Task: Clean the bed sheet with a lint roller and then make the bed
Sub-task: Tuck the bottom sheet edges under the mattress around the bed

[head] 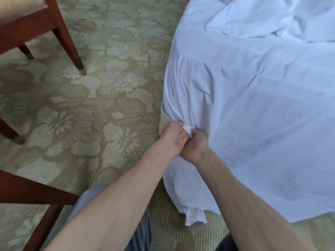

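Left hand [172, 140], right hand [194, 147] at sheet [253, 105] edge

Bed sheet [253, 105], 1 to 4 o'clock: thin white cloth, matt, softly creased, bunched into tight pleats near centre.

Mattress edge [164, 115], just left of centre below the sheet: pale cloth with fine ribbed stitching.

Carpet [108, 87], 9 to 12 o'clock and across the floor: woven pile, matt, coarse ribbed texture, pale floral pattern on olive ground.

Chair [59, 24], 10 o'clock: reddish-brown wood, smooth with a low sheen. Its seat pad [20, 6] is beige cloth, matt. The leg tip [83, 71] is dull grey; material unclear.

Second chair frame [32, 191], 8 o'clock: same smooth red-brown wood.

Trousers [141, 232], 6 o'clock: grey cloth, matt.
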The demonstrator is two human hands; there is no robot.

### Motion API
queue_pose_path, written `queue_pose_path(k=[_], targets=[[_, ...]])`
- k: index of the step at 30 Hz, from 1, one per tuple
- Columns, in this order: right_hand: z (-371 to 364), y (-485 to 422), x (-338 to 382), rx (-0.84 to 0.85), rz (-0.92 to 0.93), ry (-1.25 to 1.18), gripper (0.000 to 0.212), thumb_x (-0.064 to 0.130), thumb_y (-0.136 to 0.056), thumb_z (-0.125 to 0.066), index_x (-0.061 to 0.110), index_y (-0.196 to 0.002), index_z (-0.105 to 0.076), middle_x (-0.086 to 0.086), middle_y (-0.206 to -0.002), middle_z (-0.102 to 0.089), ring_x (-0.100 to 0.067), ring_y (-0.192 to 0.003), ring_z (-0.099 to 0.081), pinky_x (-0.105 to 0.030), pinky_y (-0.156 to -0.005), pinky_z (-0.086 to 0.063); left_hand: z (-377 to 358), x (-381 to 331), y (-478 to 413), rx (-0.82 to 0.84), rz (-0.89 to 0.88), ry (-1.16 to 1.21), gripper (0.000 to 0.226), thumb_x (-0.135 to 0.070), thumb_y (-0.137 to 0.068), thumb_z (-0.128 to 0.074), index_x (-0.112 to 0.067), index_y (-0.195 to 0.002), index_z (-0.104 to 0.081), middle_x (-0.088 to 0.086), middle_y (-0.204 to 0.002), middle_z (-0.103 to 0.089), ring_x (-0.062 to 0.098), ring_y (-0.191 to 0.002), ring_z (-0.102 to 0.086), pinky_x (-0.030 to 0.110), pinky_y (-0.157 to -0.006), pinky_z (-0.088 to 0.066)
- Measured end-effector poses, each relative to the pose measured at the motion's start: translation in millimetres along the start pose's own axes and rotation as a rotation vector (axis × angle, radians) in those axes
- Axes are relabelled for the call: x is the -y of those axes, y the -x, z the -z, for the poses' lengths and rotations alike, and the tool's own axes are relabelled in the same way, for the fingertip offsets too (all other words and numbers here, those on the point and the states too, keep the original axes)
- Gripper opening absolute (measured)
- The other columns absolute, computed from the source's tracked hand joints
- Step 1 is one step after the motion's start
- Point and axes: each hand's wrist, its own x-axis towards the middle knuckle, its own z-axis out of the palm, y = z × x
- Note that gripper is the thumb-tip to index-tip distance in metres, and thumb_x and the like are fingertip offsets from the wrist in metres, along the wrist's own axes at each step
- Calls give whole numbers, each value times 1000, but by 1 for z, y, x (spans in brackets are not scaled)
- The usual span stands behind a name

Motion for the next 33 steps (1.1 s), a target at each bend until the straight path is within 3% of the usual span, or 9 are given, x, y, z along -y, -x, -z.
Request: queue_pose_path(k=[2, 5, 7, 11, 16, 20, 23, 27, 33], targets=[[-5, -6, 7, -88, 87, 30, 26, -5, -86, -34, 6, -88, -57, -7, -76, -58, -15, -65, -56, -18, -60, -50, 0, -6, 5, 17, -37, -206, 19, -4, -92, -53, -2, -108, -63, 20, -107, -65, 31, -99, -66, 35, -85, -61], [-2, -9, 12, -286, 221, 206, 26, -8, -94, -37, 3, -81, -57, -10, -74, -52, -15, -66, -51, -20, -58, -55, 5, -13, 16, -77, -145, -462, 8, -11, -84, -59, -9, -88, -65, 16, -92, -69, 26, -78, -66, 33, -72, -55], [-2, -5, 14, -271, 241, 163, 23, -5, -99, -41, 3, -86, -59, -11, -80, -55, -15, -71, -54, -18, -61, -56, 6, -14, 19, -105, -153, -320, 8, -10, -90, -58, -11, -85, -64, 8, -83, -66, 16, -68, -62, 24, -64, -51], [-8, 13, 21, -243, 269, 56, 18, 3, -100, -43, 5, -107, -59, -10, -104, -61, -20, -94, -62, -24, -95, -54, -6, -6, 26, -25, -57, 193, 12, -5, -93, -50, -9, -87, -60, 8, -85, -62, 20, -76, -62, 26, -75, -55], [-12, 33, 20, -222, 336, 79, 31, -3, -81, -44, 1, -104, -65, -13, -104, -68, -23, -95, -67, -28, -95, -55, -8, 7, 24, 26, -39, 475, 40, -19, -92, -49, 2, -122, -64, 14, -124, -65, 28, -115, -65, 32, -102, -52], [-6, 42, 40, -200, 295, 78, 36, 18, -93, -46, -5, -117, -59, -20, -117, -65, -31, -110, -64, -39, -106, -49, -15, 9, 18, 79, -34, 525, 42, -26, -93, -47, -3, -124, -64, 10, -120, -65, 27, -114, -63, 32, -101, -49], [0, 42, 43, -152, 289, 102, 43, 21, -89, -47, -6, -119, -62, -24, -119, -68, -36, -110, -68, -43, -104, -51, -17, 8, 11, 96, -28, 521, 33, -26, -93, -48, -9, -117, -63, 6, -105, -65, 25, -103, -61, 32, -89, -50], [-1, 36, 40, -205, 347, 72, 40, 23, -83, -49, 0, -113, -64, -19, -121, -68, -33, -111, -68, -40, -99, -55, -21, 0, 13, 143, 9, 504, 27, -21, -92, -42, -12, -109, -62, 6, -100, -67, 25, -94, -63, 33, -89, -50], [-3, 45, 42, -171, 269, 33, 43, 27, -86, -49, -1, -115, -64, -16, -114, -69, -30, -105, -69, -39, -106, -50, -23, 12, 36, -122, -16, 326, 31, -13, -96, -49, 1, -119, -65, 8, -125, -66, 21, -113, -66, 32, -104, -51]])
